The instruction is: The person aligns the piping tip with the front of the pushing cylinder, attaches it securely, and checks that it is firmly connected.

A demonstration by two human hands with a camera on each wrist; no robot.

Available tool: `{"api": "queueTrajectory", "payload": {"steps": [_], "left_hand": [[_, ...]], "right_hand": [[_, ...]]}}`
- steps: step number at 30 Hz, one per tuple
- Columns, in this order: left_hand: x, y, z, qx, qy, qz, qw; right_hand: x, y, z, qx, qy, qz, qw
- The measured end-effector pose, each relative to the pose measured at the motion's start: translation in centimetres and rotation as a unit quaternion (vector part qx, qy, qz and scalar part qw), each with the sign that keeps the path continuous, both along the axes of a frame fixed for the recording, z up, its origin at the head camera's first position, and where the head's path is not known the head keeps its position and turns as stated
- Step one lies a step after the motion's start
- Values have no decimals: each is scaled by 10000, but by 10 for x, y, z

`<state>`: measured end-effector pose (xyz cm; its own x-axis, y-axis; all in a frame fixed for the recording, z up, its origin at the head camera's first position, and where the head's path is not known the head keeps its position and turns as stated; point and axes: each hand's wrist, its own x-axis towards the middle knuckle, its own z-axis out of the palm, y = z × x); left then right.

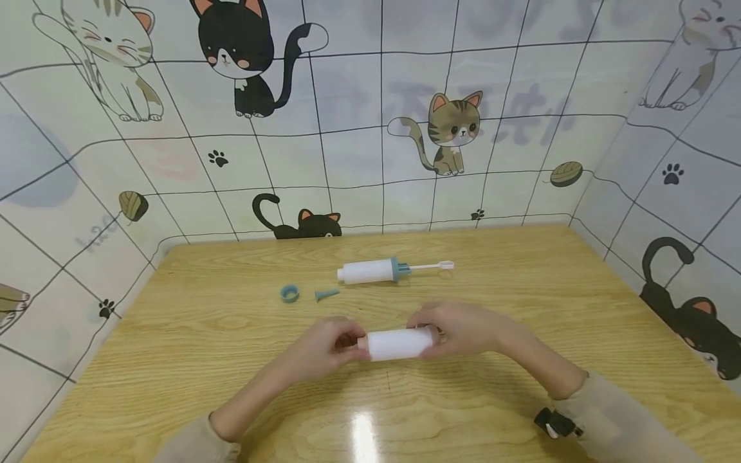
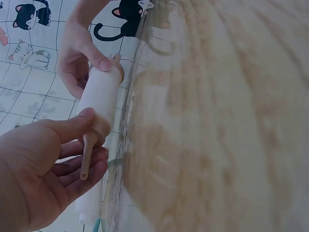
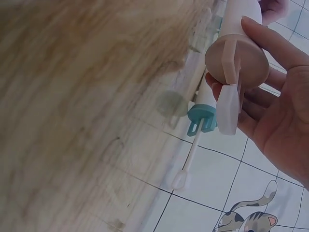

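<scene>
Both hands hold a white-barrelled syringe with pinkish-beige ends, level and close over the wooden table. My left hand pinches its left end with thumb and fingers; in the left wrist view a thin beige nozzle sticks out there. On the other end, my right hand grips around the beige flange. A white, flat-tipped plunger end juts out past that flange in the right wrist view. Part of the barrel's ends is hidden by fingers.
Behind the hands lies a second white syringe with a teal flange, its white plunger rod drawn out to the right. A teal ring and a small teal nozzle lie left of it. Cat-print walls border the table.
</scene>
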<state>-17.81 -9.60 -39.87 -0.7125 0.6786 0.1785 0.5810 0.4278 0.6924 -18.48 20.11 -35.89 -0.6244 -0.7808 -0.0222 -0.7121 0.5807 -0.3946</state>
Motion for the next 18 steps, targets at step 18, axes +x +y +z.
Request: {"api": "queueTrajectory", "payload": {"steps": [18], "left_hand": [[-3, -3, 0, -401, 22, -192, 9990]], "right_hand": [[-3, -2, -4, 162, -11, 104, 9998]]}}
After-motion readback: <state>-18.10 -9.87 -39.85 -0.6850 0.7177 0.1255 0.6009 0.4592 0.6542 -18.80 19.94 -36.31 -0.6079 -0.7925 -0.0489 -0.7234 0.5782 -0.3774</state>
